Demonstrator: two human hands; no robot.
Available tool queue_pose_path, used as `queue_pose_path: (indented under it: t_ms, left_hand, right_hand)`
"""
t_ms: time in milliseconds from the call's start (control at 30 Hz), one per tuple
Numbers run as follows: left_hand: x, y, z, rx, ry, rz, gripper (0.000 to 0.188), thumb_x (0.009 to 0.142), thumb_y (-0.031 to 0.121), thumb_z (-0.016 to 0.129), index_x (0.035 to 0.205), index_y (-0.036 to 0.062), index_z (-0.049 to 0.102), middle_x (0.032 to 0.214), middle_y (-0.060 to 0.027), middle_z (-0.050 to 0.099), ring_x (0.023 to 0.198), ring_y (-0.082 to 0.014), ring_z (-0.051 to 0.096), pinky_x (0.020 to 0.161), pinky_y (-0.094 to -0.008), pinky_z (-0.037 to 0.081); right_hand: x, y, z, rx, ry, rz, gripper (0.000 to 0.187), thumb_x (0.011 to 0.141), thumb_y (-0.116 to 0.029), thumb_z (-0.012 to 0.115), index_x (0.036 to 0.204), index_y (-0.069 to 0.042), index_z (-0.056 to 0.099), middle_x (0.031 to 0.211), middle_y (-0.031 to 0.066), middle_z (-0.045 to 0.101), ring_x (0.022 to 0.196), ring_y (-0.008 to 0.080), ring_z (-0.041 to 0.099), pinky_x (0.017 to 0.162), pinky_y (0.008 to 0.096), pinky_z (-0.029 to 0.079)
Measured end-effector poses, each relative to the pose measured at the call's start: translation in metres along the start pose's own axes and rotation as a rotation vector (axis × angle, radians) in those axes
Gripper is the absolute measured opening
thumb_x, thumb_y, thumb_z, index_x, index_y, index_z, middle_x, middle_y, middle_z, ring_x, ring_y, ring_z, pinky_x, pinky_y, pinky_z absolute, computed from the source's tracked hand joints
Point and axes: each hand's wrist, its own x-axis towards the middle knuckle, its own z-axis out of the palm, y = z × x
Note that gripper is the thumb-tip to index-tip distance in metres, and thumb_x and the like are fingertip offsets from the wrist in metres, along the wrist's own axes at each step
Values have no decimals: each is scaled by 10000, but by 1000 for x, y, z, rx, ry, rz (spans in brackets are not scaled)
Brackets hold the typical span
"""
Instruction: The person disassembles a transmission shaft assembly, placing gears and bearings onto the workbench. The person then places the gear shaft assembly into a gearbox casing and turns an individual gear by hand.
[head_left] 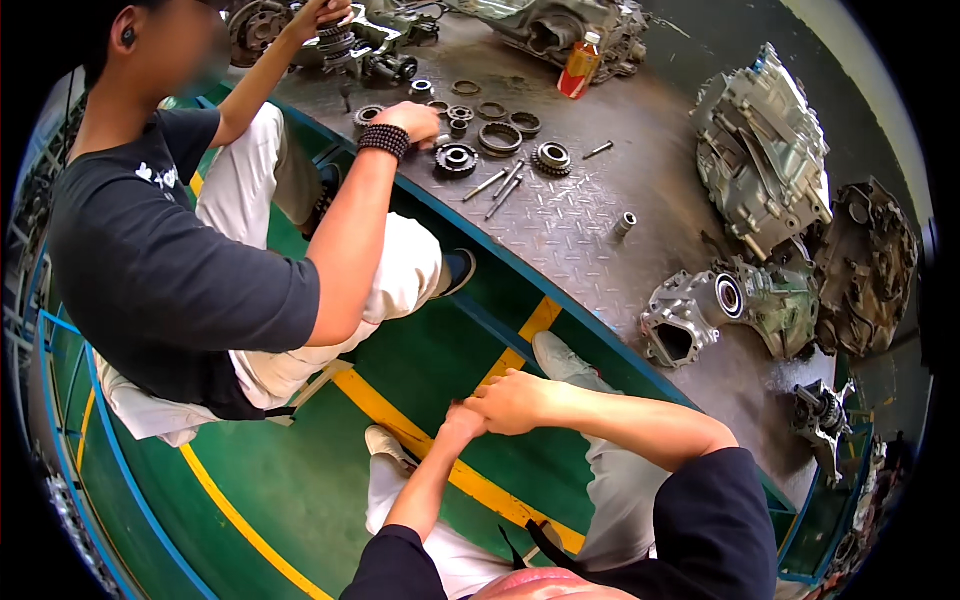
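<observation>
My left hand [463, 424] and my right hand [513, 402] meet in front of my body, above the floor beside the bench. Both have their fingers curled and touch each other; whatever lies between them, if anything, is hidden. Neither touches the metal bench [570, 225]. Across on the bench top lie several gear rings, among them a toothed gear [552, 158] and a dark gear [456, 160], along with several bolts [505, 196]. A small metal sleeve [625, 223] stands apart from them. Nearer my right arm sits a silver gearbox housing [690, 318].
At the left a seated co-worker [190, 270] reaches one hand to the gears and holds a gear shaft [335, 45] with the other. A large casing [762, 150], a dark cover [868, 265] and a drink bottle [579, 66] stand on the bench. Its blue edge [600, 325] runs before me.
</observation>
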Motion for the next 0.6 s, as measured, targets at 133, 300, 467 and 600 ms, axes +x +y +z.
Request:
queue_pose_path:
  t_ms: [133, 300, 467, 600]
  left_hand:
    - [3, -14, 16, -8, 128, 59, 374, 920, 355, 495, 1186, 164, 677, 1227, -151, 668, 1181, -336, 604, 1050, -505, 410]
    - [6, -21, 14, 58, 156, 102, 365, 911, 351, 524, 1180, 162, 681, 1206, -141, 679, 1150, -324, 623, 1028, -496, 424]
    - [4, -14, -3, 49, 57, 4, 394, 903, 388, 555, 1175, 136, 689, 1214, -147, 674, 1155, -320, 619, 1023, -470, 431]
    - [0, -18, -1, 63, 95, -27, 437, 903, 407, 559, 1198, 110, 683, 1260, -152, 652, 1193, -319, 596, 1051, -454, 409]
  right_hand:
    - [-2, 1, -6, -18, -34, 42, 395, 921, -287, 550, 1259, -84, 584, 1147, 167, 664, 1106, 355, 625, 924, 476, 485]
    - [-2, 4, -10, -18, -66, 49, 421, 922, -288, 556, 1292, -88, 566, 1148, 168, 664, 1094, 355, 630, 915, 474, 493]
    - [-5, 12, -4, -41, -53, 50, 412, 914, -295, 591, 1265, -79, 582, 1117, 168, 677, 1080, 353, 640, 916, 473, 496]
    - [-3, 7, -10, -48, -117, 50, 475, 924, -300, 578, 1345, -82, 543, 1181, 168, 655, 1104, 354, 630, 922, 478, 491]
